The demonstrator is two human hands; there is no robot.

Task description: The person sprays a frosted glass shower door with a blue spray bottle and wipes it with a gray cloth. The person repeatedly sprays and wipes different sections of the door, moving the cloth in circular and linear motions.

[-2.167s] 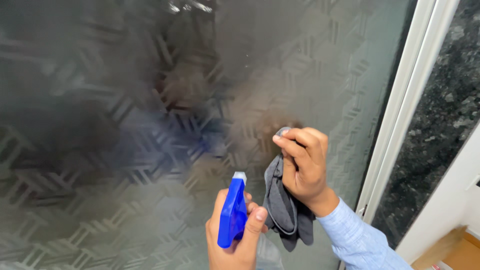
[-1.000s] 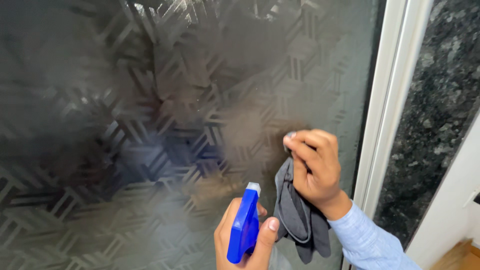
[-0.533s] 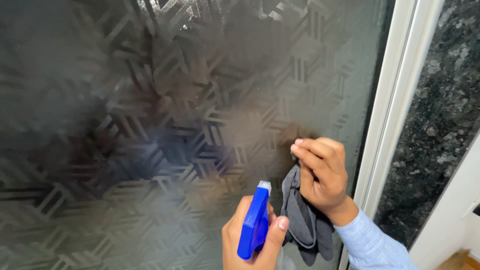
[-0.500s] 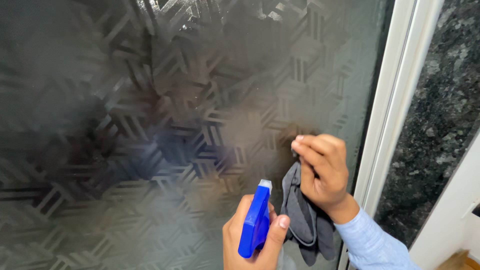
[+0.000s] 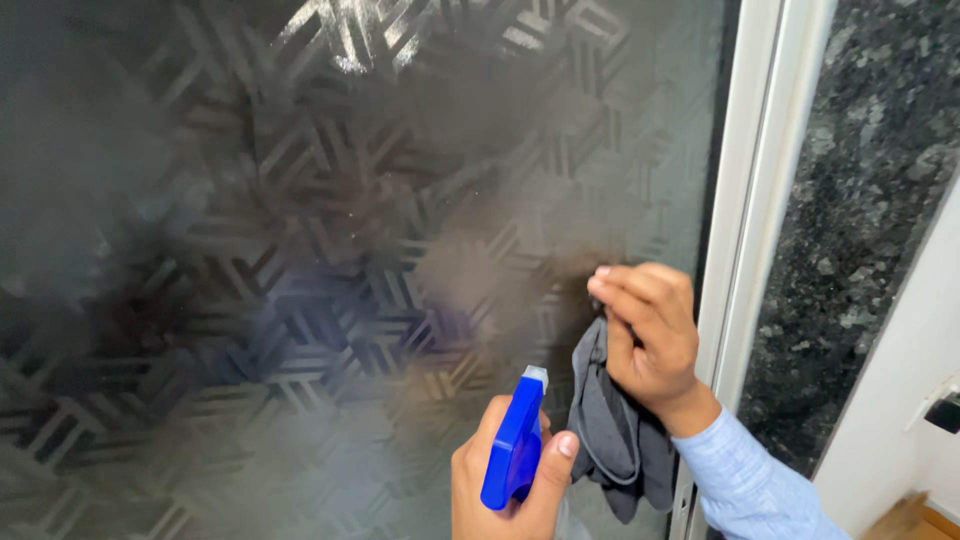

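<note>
nearest to you, low in the frame: your left hand (image 5: 510, 480) is wrapped around a blue spray bottle (image 5: 513, 445), thumb laid up its right side, fingers curled behind it. only the trigger head shows; the body drops out of the bottom edge. the pale nozzle tip points up and away at the glass, near it, contact not clear.

just right of it, your right hand (image 5: 650, 335) has its fingers closed tight, pinching a grey cloth (image 5: 610, 430) at its top corner. the rest of the cloth hangs loose below the fist, bunched in folds, its lower hem ending beside the light blue sleeve (image 5: 745, 480). the cloth's left fold sits just beside the bottle head; whether they touch you cannot tell. knuckles and fingertips are up against the pane.

beyond both hands: the patterned glass panel (image 5: 300, 250), frosted, with a woven chevron figure, dark and hazy, and a bright glare patch near the top edge. it fills the frame to the left and upward, so open pane lies that way.

right limit: a white frame (image 5: 755, 180) runs top to bottom, leaning slightly, just beside your right wrist. little slack between the fist and that edge.

past the frame: a dark speckled stone wall (image 5: 860, 200), then a white wall (image 5: 910, 400) with a small dark fitting (image 5: 945, 412), and a strip of wooden floor (image 5: 920, 520) in the bottom corner.
</note>
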